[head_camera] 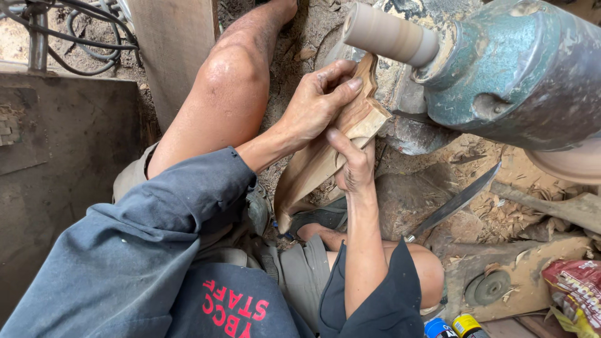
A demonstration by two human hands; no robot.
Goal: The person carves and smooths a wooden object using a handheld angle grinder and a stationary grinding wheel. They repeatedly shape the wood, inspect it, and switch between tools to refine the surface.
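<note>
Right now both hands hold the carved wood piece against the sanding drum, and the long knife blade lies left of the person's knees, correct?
Not quite. In the head view the knife blade lies to the right of the knees. Both the left hand and right hand do hold the carved wood piece at the sanding drum.

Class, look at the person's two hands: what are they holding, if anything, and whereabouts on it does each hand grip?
Both hold a carved wooden piece near its upper end: left hand over the top edge, right hand underneath at the middle.

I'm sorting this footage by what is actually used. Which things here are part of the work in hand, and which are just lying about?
In use:
- carved wooden piece
- left hand and right hand, both gripping it
- sanding drum on the green machine

Lying about:
- long knife
- red bag
- two bottle caps
- cables
</note>
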